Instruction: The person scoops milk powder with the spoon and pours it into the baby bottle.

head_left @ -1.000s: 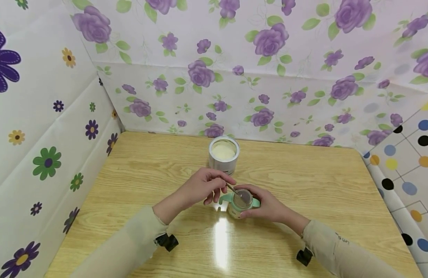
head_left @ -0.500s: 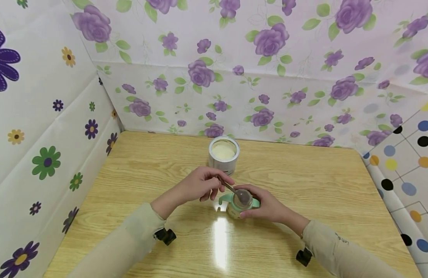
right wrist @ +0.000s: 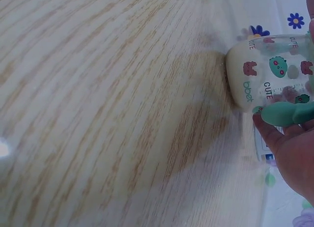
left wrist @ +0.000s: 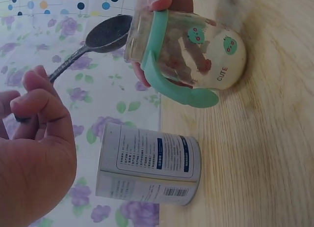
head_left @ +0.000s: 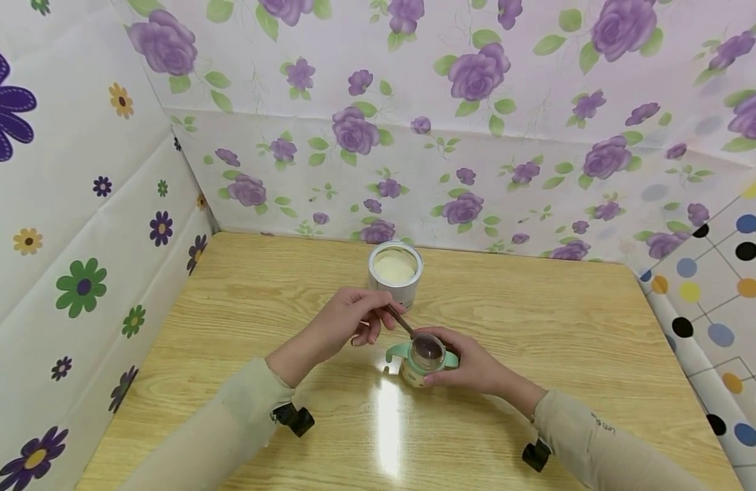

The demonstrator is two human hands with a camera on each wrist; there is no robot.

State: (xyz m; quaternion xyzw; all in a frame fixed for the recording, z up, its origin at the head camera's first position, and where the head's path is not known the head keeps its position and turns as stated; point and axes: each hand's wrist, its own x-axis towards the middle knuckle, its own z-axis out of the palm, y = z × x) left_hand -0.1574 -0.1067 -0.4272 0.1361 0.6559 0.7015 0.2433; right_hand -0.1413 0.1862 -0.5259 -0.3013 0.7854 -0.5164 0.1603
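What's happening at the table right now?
A person's left hand pinches a spoon, its bowl over the mouth of a small cup with green handles. The right hand grips the cup, which stands on the wooden table. An open tin of pale powder stands just behind them.

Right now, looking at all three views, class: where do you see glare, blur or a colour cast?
Head view: a bright glare streak on the table below the cup, otherwise sharp. Left wrist view: the left hand looms large and soft, the tin reads clearly, with a bluish cast. Right wrist view: the wood grain is smeared, the right hand is blurred.
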